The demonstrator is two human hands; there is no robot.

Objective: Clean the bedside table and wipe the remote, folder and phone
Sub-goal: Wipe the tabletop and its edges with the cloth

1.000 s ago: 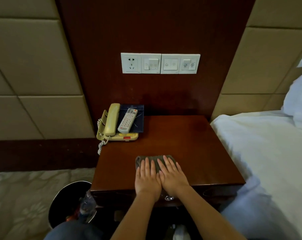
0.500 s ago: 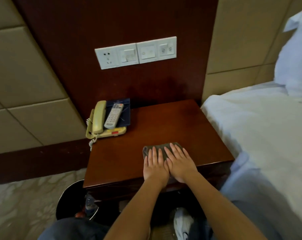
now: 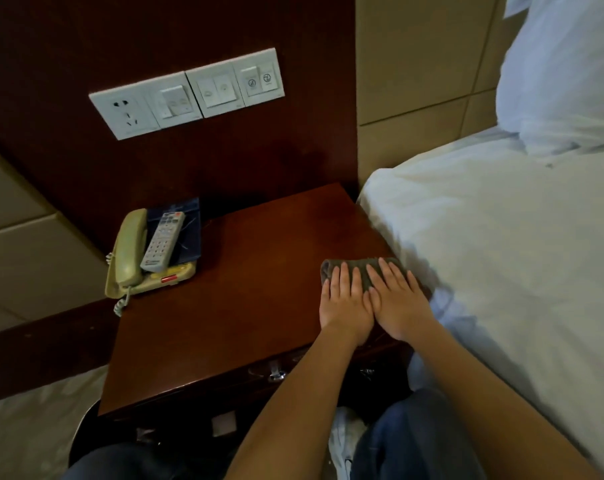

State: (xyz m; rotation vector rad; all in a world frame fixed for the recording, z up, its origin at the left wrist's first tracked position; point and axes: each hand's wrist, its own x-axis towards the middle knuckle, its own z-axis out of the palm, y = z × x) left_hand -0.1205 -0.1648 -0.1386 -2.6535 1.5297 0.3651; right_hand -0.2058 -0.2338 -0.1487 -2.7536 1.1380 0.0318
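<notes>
The dark wooden bedside table stands between a wall panel and the bed. A folded grey cloth lies near its right edge. My left hand and my right hand press flat on the cloth, side by side, fingers straight. At the back left corner sits a cream phone with its handset on the cradle. A white remote lies on a dark blue folder, both resting on the phone's base.
A white bed with a pillow butts against the table's right side. A socket and switch panel is on the wall above. A drawer handle shows on the table front. Patterned carpet lies to the left.
Both hands have slid the cloth rightward across the tabletop, from the front middle to the edge beside the bed. My view has swung and tilted. The phone, remote and folder have not moved.
</notes>
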